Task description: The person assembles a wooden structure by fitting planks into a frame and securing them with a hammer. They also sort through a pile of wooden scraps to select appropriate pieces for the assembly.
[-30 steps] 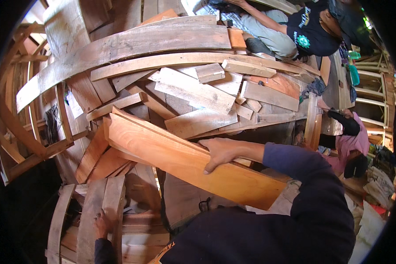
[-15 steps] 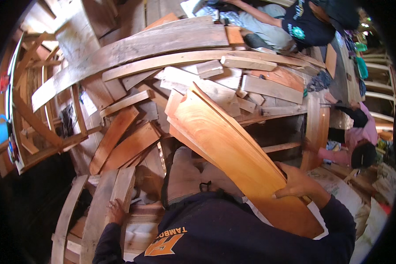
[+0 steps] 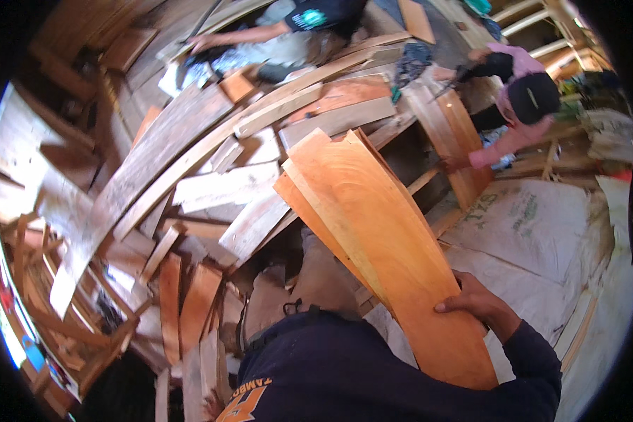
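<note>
My right hand (image 3: 477,307) is closed on the right edge of a stack of orange-brown wooden boards (image 3: 380,232), thumb on the top face. The boards slant up across my lap, slightly fanned at the far end, where the top one has a notched corner. At the lower edge, my left hand (image 3: 214,405) is partly cut off by the picture; its fingers look apart and lie by a greyish plank (image 3: 209,359), holding nothing that I can see. Two reddish-brown boards (image 3: 198,307) lean just beyond that plank.
Long curved planks (image 3: 169,165) and pale offcuts (image 3: 228,186) lie ahead. One person (image 3: 316,28) sits at the far side holding a long thin tool; another person in pink sleeves (image 3: 520,119) works at right beside upright boards (image 3: 446,133). White sacking (image 3: 534,232) covers the right side.
My view has turned to the right, bringing more white sacking into sight. The held boards now stand steeper. My left hand has shifted toward the lower edge of the picture.
</note>
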